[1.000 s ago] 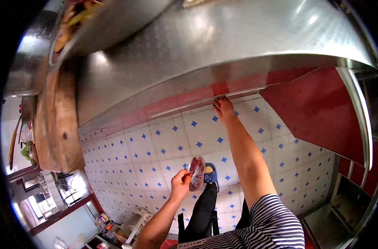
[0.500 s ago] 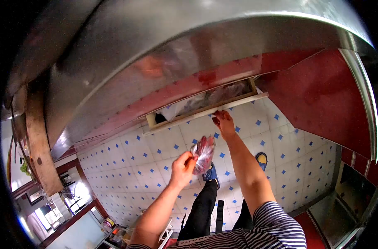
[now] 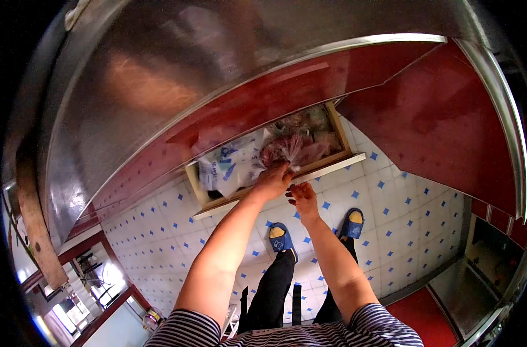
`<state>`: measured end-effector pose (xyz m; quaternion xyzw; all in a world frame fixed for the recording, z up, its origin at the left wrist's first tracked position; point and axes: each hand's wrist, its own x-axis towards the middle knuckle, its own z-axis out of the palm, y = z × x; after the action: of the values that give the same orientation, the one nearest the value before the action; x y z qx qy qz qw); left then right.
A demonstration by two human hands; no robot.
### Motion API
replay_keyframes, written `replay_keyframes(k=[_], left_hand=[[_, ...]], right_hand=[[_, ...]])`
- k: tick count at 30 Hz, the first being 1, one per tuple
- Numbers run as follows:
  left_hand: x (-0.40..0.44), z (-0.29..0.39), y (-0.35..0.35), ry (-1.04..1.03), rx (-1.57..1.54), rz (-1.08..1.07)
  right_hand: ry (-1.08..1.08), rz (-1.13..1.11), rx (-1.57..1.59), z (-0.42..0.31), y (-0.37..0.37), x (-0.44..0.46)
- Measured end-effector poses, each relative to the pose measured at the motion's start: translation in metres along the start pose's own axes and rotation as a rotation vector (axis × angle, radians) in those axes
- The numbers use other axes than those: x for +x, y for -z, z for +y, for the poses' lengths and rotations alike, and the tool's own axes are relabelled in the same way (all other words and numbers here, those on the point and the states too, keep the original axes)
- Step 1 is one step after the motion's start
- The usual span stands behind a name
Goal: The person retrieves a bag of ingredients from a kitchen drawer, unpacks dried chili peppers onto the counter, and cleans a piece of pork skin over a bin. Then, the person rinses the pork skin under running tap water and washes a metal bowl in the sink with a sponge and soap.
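My left hand (image 3: 271, 181) pinches the gathered top of a clear plastic bag with dark red contents (image 3: 279, 149). The bag is over the inside of a pulled-out drawer (image 3: 340, 130), among other plastic bags; whether it rests on them I cannot tell. Just outside the drawer's front edge, my right hand (image 3: 305, 201) has its fingers loosely curled and apart, with nothing visible in them. A white plastic bag with blue print (image 3: 227, 164) fills the drawer's left part.
A steel counter (image 3: 159, 69) overhangs the red cabinet front (image 3: 310, 75). To the right, a red cabinet panel (image 3: 442, 127) juts out. White floor tiles with blue diamonds (image 3: 390, 231) lie below. My slippered feet stand near the drawer. A wooden post (image 3: 38, 225) is at left.
My left hand has carried the bag forward from above the floor to the drawer. The drawer is pulled out further, and my right hand has come off its front edge.
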<state>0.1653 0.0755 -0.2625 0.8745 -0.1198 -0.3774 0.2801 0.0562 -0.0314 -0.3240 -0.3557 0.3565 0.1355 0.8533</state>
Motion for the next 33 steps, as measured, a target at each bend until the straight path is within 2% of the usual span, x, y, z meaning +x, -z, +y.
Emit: replay_keyframes(k=[1, 2, 3, 4, 5, 7, 9, 10, 12, 13, 14, 16, 19, 20, 21, 22, 23, 24, 25, 26, 27, 28, 29, 30, 31, 33], left_hand=[[0.003, 0.001, -0.001, -0.006, 0.002, -0.001], [0.003, 0.001, -0.002, 0.026, -0.009, 0.018], [0.001, 0.004, 0.001, 0.06, -0.019, 0.038], [-0.021, 0.023, 0.023, -0.006, -0.019, 0.144], [-0.032, 0.026, 0.027, -0.012, -0.009, 0.15], [-0.052, 0.03, 0.033, -0.217, 0.06, 0.497], [-0.083, 0.04, 0.037, -0.227, 0.001, 0.571], [-0.098, 0.038, 0.032, -0.192, -0.043, 0.554], [-0.128, 0.035, 0.018, -0.137, -0.093, 0.507], [-0.146, 0.033, 0.008, -0.113, -0.095, 0.476], [-0.163, 0.03, -0.005, -0.072, -0.119, 0.415], [-0.2, 0.031, -0.03, -0.036, -0.103, 0.273], [-0.254, 0.054, -0.055, -0.097, 0.002, 0.029], [-0.267, 0.063, -0.058, -0.129, 0.07, -0.156], [-0.279, 0.076, -0.057, -0.164, 0.154, -0.328], [-0.287, 0.091, -0.057, -0.227, 0.173, -0.413], [-0.295, 0.111, -0.052, -0.29, 0.201, -0.492], [-0.3, 0.133, -0.045, -0.34, 0.277, -0.556], [-0.301, 0.157, -0.033, -0.379, 0.354, -0.615], [-0.298, 0.185, -0.022, -0.429, 0.386, -0.606], [-0.298, 0.212, -0.011, -0.443, 0.422, -0.609], [-0.3, 0.243, 0.0, -0.447, 0.454, -0.608], [-0.302, 0.283, 0.008, -0.444, 0.569, -0.628], [-0.293, 0.303, 0.012, -0.454, 0.633, -0.621], [-0.284, 0.324, 0.009, -0.461, 0.696, -0.612], [-0.27, 0.363, -0.003, -0.618, 0.708, -0.547]], right_hand=[[0.023, -0.065, 0.129, 0.001, 0.001, 0.002], [-0.074, -0.026, 0.278, 0.001, 0.003, 0.005], [-0.069, -0.027, 0.281, -0.004, -0.009, 0.002], [0.051, 0.014, 0.061, -0.011, -0.023, 0.004], [0.168, 0.059, -0.157, -0.014, -0.033, 0.006], [0.211, 0.067, -0.198, -0.008, -0.037, 0.033], [-0.046, -0.032, 0.284, -0.01, -0.042, 0.072], [-0.038, -0.037, 0.292, -0.017, -0.05, 0.084], [-0.15, -0.147, 0.039, -0.035, -0.062, 0.099], [-0.133, -0.142, 0.047, -0.03, -0.058, 0.103], [0.124, -0.196, -0.48, -0.016, -0.046, 0.106], [0.628, -0.266, -1.291, -0.015, -0.018, 0.079], [0.676, -0.236, -1.737, -0.022, 0.063, -0.014], [0.647, -0.198, -1.61, -0.031, 0.102, -0.068], [0.249, -0.164, -1.615, -0.021, 0.152, -0.097], [-0.053, -0.104, -1.588, -0.061, 0.174, -0.162], [0.075, 0.361, -1.261, -0.065, 0.201, -0.225], [-0.096, 0.375, -1.328, -0.102, 0.218, -0.291], [-0.311, 0.202, -1.703, -0.045, 0.315, -0.298], [-0.369, 0.368, -1.667, -0.087, 0.311, -0.368], [-0.603, 0.302, -1.662, -0.119, 0.313, -0.416], [-0.654, 0.383, -1.636, -0.142, 0.311, -0.46], [-0.595, 0.298, -1.722, -0.157, 0.319, -0.504], [-0.734, 0.392, -1.598, -0.177, 0.314, -0.53], [-0.719, 0.411, -1.589, -0.173, 0.332, -0.544], [-0.733, 0.758, -1.165, -0.142, 0.378, -0.565]])
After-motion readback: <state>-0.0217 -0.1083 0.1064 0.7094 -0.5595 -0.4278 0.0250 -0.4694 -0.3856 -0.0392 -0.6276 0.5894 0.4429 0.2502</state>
